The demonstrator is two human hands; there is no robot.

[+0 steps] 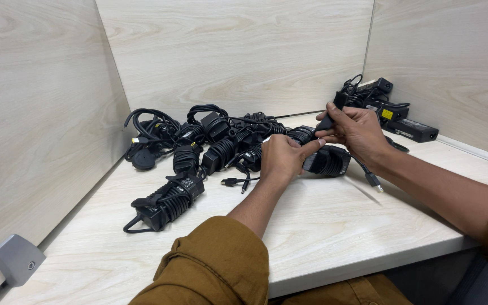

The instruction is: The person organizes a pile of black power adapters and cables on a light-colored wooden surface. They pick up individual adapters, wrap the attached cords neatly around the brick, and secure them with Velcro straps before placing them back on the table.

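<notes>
Black power adapter (327, 161) with its cord coiled around the body, held just above the pale wood-grain desk (334, 226) near the centre of the head view. Left hand (280, 158): fingers closed around the near end of the adapter, thumb stretched out toward the right hand. Right hand (358, 131): fingers pinched on a black strap or cable end (331, 116) that rises from the adapter and stands nearly upright above the knuckles. A loose cable with a small plug (371, 179) hangs below the right wrist, its tip close to the desk surface; whether it touches cannot be told.

Left of the hands, a heap of similar black adapters (221, 138) with wrapped cords lies against the rear panel; one wrapped adapter (168, 203) lies apart from it, nearer the front edge. A second, smaller group of adapters (393, 116) sits in the rear right corner, behind the right hand. Both forearms emerge from mustard-brown sleeves (216, 260). Light wooden partition walls (238, 51) enclose the desk on three sides, with a grey bracket (17, 258) at the lower left.
</notes>
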